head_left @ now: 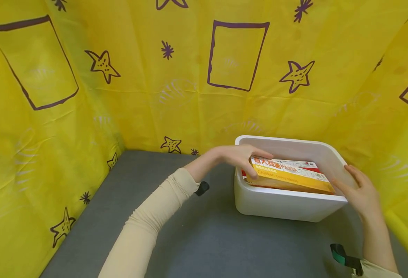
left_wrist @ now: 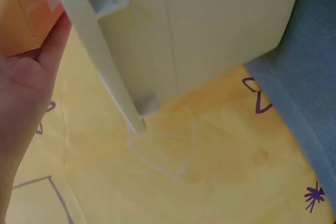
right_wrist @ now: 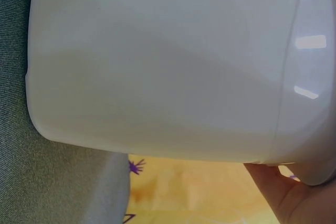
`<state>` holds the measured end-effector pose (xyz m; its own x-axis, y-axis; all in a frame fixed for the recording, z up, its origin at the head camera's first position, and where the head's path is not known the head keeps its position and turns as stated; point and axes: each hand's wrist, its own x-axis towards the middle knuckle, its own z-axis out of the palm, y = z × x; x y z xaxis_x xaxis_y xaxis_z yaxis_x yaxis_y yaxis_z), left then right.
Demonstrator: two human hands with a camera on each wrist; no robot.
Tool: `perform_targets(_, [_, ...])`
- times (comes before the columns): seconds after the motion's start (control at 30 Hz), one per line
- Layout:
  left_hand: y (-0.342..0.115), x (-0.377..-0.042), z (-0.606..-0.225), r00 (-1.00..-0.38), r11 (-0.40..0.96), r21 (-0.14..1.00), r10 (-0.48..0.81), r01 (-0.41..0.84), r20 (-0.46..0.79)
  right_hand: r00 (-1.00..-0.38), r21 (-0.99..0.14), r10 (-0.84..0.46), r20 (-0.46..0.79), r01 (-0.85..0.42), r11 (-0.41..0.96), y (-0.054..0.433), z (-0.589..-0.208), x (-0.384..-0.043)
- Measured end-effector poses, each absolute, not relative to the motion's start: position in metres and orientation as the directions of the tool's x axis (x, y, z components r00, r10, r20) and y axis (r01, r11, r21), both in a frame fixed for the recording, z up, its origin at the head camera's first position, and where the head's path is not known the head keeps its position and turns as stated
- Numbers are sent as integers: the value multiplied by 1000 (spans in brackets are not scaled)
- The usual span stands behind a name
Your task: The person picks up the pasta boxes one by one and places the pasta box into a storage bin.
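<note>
In the head view, a white plastic bin (head_left: 277,203) stands at the right. A yellow and white pasta box (head_left: 294,178) printed "Chicken curry sauce" lies tilted in its mouth. My left hand (head_left: 238,156) holds the left end of this box, thumb on the front face and fingers over the far side. In the left wrist view, the orange end of the pasta box (left_wrist: 23,11) shows by the palm. My right hand (head_left: 362,193) grips the bin's right end, with the thumb over the rim near the box. The right wrist view is mostly the bin's smooth outer wall (right_wrist: 157,66).
Red and white packaging (head_left: 311,166) shows behind the pasta box inside the bin. The bin stands on a grey table (head_left: 204,239), close to the yellow patterned cloth (head_left: 190,112) that hangs at the back and sides. Black straps (head_left: 344,256) are at both wrists.
</note>
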<state>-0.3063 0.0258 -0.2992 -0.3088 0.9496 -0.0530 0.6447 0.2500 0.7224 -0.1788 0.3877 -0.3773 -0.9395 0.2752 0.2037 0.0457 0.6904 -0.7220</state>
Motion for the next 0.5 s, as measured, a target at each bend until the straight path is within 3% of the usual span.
perform_targets(0.13, [35, -306, -302, -299, 290, 603, 950, 743, -88, -939, -716, 277, 204, 50, 697, 387, -378, -179])
perform_targets(0.23, [36, -303, -305, -302, 280, 583, 951, 762, -63, -941, -706, 274, 198, 56, 706, 386, -377, -179])
perform_targets(0.5, [20, -292, -310, -395, 179, 617, 889, 766, 233, -943, -717, 279, 183, 66, 694, 389, -377, -180])
